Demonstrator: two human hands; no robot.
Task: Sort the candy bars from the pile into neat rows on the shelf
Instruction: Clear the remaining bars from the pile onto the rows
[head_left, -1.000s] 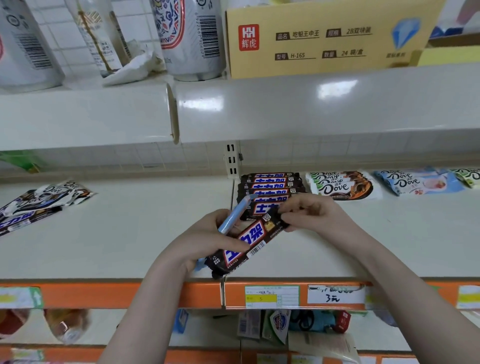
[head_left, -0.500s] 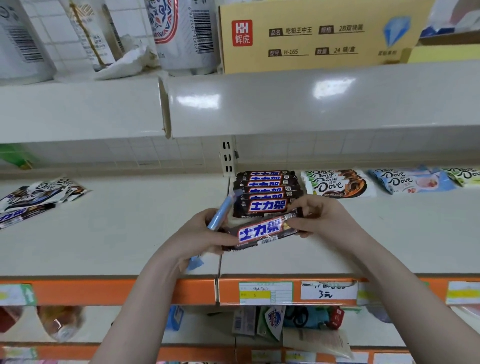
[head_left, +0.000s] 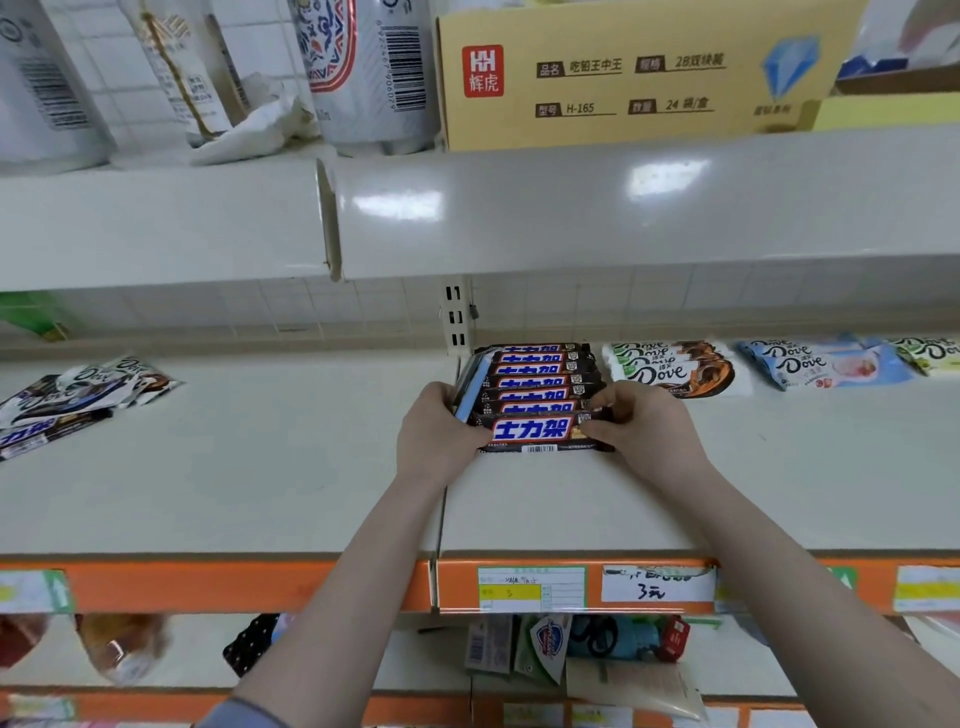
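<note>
1. On the middle shelf, just right of the seam between its two boards, you are setting a dark bar down at the near end of the Snickers row, touching the bar behind it and well back from the front edge.
2. Your left hand is pinching the bar's left end while also gripping a blue wrapped bar that is lying along the row's left side; your right hand is pinching the right end with curled fingers.
3. I am judging the task as well under way: the dark row is holding about seven bars, and to its right, toward the back edge, a green-and-brown Dove stack, a blue Dove stack and a green Dove packet are already lying sorted.
4. What is left is waiting at the shelf's far left: a loose pile of mixed wrappers, plus the blue bar you are carrying.
5. Readable writing: the bar is showing 士力架 in blue on white with a barcode beneath; the packets are reading "Dove"; the yellow carton above is reading 辉虎, H-165 and 24; a handwritten price tag on the orange front strip is reading 3元.
</note>
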